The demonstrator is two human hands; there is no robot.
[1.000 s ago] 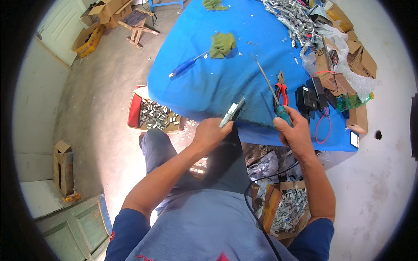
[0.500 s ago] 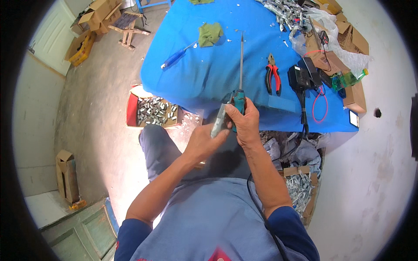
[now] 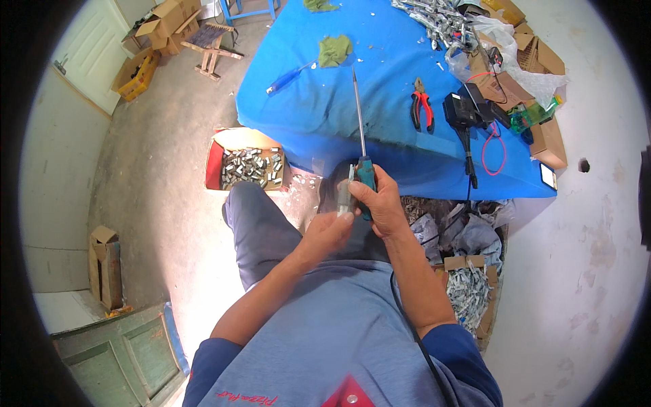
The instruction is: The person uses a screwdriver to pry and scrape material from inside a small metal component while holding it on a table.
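Over my lap, my right hand (image 3: 385, 202) is wrapped round the teal handle of a long screwdriver (image 3: 366, 173), whose shaft points away over the blue-covered table (image 3: 291, 136). Its thumb presses on a small grey, metal-looking part (image 3: 344, 195) beside the handle. My left hand (image 3: 327, 234) pinches the near end of that part; blur hides its exact kind. Farther off on the cloth lie pliers (image 3: 422, 110) with red and black handles, a blue-handled screwdriver (image 3: 283, 81) and a green rag (image 3: 335, 51).
A box (image 3: 214, 166) of small metal pieces stands on the floor left of the table. At the table's right are black adapters (image 3: 461, 110) with cables, a green bottle (image 3: 529, 118) and a phone (image 3: 548, 176). A carton (image 3: 465, 262) of thin strips sits by my right arm.
The grey part has turned from slanted to more upright, and my left hand has shifted slightly down along with it. The screwdriver now tilts a little leftward. The whole view has shifted slightly.
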